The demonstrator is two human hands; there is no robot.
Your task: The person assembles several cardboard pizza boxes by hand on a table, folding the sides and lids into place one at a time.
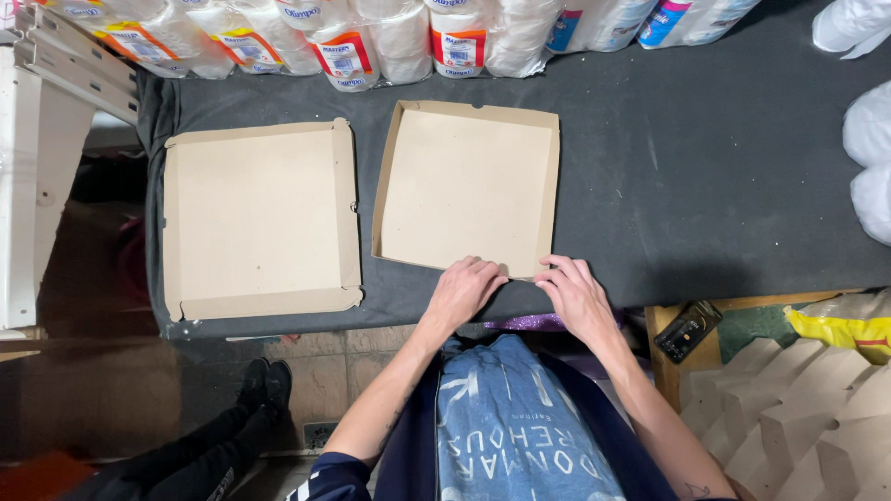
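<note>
Bench (705, 167), dark cloth-covered, runs the full width in front of the person. Back edge lined with wrapped paper rolls (371, 42); more white bundles (872, 158) at the far right.

Two shallow cardboard trays lie flat on it, side by side, well apart from the rolls. The left tray (260, 218) sits square, all four walls folded up, nobody touching it. The right tray (469, 186) is turned slightly, far and side walls up, and its near edge lies right at the front lip of the bench.

That near edge is the point of interest. It runs left to right across the person's body, directly ahead of both hands, so neither has to reach. Left hand (464, 289) rests palm down on the edge, fingers curled over the cardboard. Right hand (575, 295) is just beside it on the same edge near the right corner, fingers spread flat and pressing. Neither is closed around anything; both press on the flap. They are about equally near, with the right closer to the corner.

Below the bench at right: a dark phone (687, 330) on a wooden ledge, a yellow packet (840, 329), and stacked unfolded cardboard blanks (798, 399).
</note>
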